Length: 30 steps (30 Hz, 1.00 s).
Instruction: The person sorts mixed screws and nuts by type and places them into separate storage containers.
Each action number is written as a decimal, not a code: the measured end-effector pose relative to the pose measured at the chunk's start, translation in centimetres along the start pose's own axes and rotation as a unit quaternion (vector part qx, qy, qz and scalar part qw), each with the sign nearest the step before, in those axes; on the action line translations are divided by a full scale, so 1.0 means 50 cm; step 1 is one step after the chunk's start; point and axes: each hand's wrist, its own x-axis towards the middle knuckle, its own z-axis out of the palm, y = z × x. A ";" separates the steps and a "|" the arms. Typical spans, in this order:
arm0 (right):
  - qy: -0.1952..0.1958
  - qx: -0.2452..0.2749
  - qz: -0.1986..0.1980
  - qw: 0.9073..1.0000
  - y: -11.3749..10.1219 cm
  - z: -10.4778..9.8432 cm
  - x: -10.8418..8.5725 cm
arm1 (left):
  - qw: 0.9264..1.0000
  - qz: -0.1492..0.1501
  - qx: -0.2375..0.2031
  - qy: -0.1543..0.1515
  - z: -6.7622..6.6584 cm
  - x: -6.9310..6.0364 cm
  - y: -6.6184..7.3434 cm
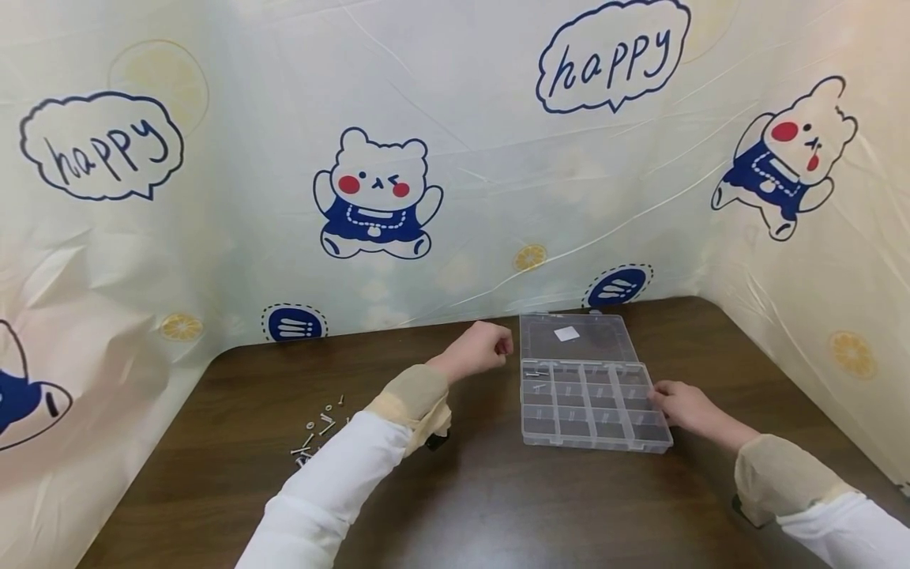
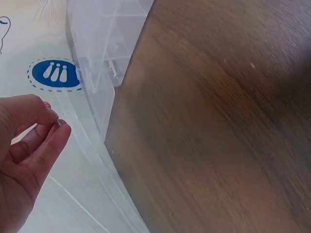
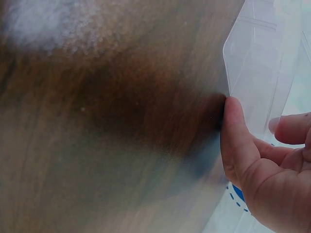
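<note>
A clear plastic compartment box (image 1: 597, 446) lies on the table with its lid (image 1: 600, 336) folded back. Its upper-left compartment holds a few small metal pieces (image 1: 536, 374). My left hand (image 1: 478, 348) is in the air just left of the box. In the left wrist view, its thumb and fingertips pinch a small metal screw (image 2: 58, 123), mostly hidden by the fingers. My right hand (image 1: 686, 407) holds the box's right side, fingers (image 3: 234, 114) along the outer wall and thumb over the rim.
Several loose screws (image 1: 326, 428) and nuts or washers (image 1: 310, 426) are scattered on the left of the brown table (image 1: 498, 506), partly behind the left sleeve. A printed curtain (image 1: 483, 174) hangs along the table's back and sides.
</note>
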 end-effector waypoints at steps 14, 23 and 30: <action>0.006 -0.007 -0.002 1.000 0.001 0.001 -0.001 | 1.000 0.001 0.008 -0.017 0.047 0.039 0.040; 0.005 -0.011 -0.003 1.000 -0.001 0.002 0.000 | 0.999 0.002 0.010 -0.032 0.052 0.036 0.040; 0.008 -0.013 -0.002 1.000 0.002 0.002 0.001 | 0.996 0.006 0.016 -0.082 0.035 0.024 0.020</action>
